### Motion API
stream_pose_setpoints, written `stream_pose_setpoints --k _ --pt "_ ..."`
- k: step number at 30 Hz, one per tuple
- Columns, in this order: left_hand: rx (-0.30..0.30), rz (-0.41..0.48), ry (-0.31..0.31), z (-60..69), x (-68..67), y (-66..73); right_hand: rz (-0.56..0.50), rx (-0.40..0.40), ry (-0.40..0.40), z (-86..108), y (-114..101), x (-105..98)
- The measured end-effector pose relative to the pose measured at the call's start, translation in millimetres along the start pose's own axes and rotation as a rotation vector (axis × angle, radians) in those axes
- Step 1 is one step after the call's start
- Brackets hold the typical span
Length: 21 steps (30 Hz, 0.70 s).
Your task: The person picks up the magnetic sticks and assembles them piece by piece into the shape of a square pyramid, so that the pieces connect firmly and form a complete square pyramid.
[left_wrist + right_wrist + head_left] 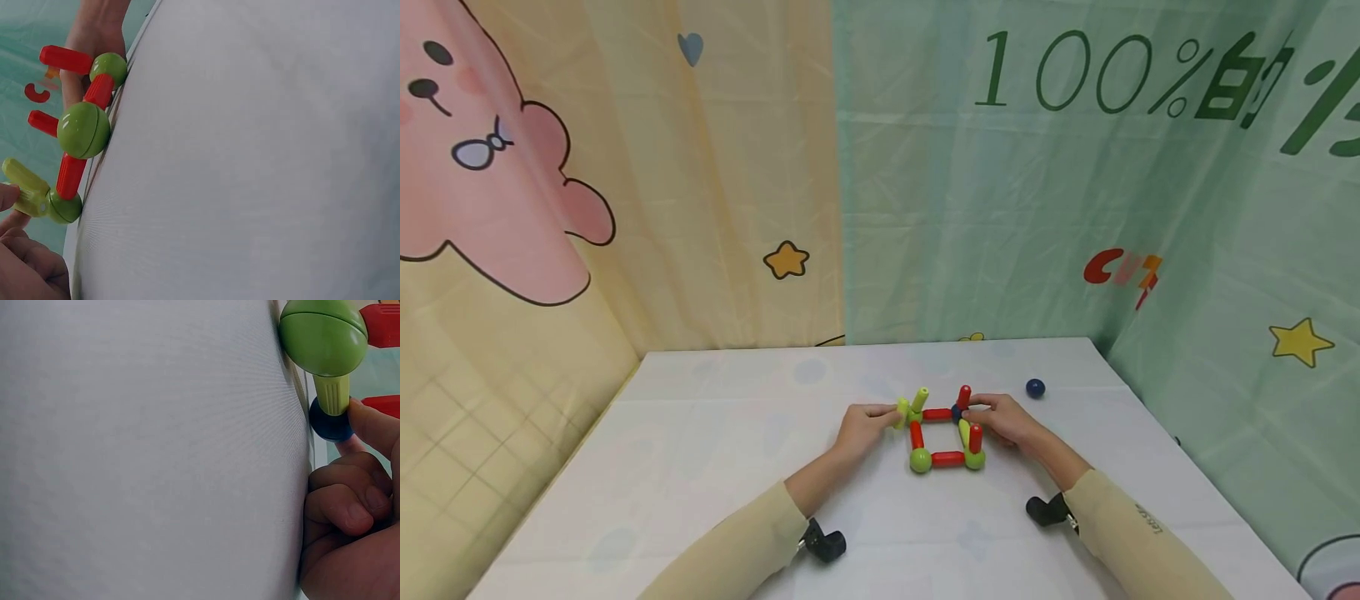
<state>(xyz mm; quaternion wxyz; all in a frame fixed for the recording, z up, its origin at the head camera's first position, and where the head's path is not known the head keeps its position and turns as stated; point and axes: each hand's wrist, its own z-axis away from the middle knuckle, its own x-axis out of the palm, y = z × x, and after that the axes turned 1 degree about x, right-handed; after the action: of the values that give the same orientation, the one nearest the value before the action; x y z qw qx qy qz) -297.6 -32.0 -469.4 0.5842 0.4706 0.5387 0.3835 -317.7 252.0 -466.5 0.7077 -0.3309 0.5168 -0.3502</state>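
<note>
A square frame of toy rods and balls lies on the white table. Its corners are green balls and one dark blue ball; red rods and a yellow-green rod link them. Red rods stand up from both right corners, and a yellow-green rod rises at the back left. There my left hand pinches another yellow-green rod, which touches the green ball. At the back right, my right hand pinches the blue ball between thumb and finger, its other fingers curled.
A loose dark blue ball lies behind the right hand. Printed curtains hang behind the table and along its sides. Black wrist cameras jut out below both sleeves.
</note>
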Motion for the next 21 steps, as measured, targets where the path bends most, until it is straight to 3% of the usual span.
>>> stream_pose_setpoints --k 8,16,21 --pt "-0.027 0.071 -0.086 12.6 4.4 1.7 0.009 0.003 0.020 -1.2 0 1" --pt "0.012 0.139 -0.158 21.0 11.8 5.1 0.002 0.002 0.023 -1.7 0 2" --pt "-0.029 0.181 -0.204 25.5 14.5 4.8 0.005 -0.001 0.019 -2.7 1 2"
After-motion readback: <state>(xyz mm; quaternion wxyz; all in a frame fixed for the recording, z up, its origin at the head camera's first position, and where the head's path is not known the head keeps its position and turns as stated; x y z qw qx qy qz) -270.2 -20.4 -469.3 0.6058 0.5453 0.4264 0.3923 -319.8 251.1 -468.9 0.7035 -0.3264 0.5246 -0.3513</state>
